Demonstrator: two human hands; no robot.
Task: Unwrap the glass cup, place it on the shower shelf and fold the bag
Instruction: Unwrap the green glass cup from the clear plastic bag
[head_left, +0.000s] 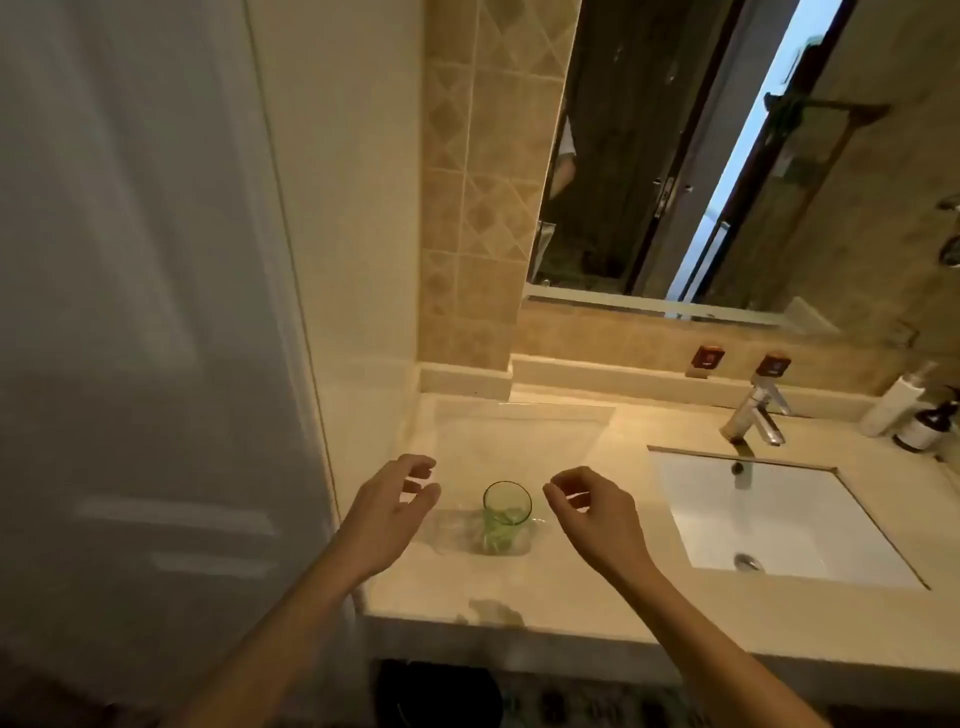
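Observation:
A green glass cup (506, 517) stands upright on the beige counter (571, 587), left of the sink. A clear plastic bag (452, 530) lies crumpled around the cup's base. My left hand (392, 514) hovers just left of the cup with its fingers curled and apart, holding nothing. On the cup's right, my right hand (592, 512) is held the same way, also with nothing in it. Neither hand touches the cup. A second clear sheet (545, 431) lies flat on the counter behind the cup. No shower shelf is visible.
A white sink (779, 519) with a chrome tap (756, 415) sits to the right. Bottles (904, 410) stand at the far right. A mirror (701, 156) hangs above. A white door (145, 312) fills the left. The counter's front edge runs just below my wrists.

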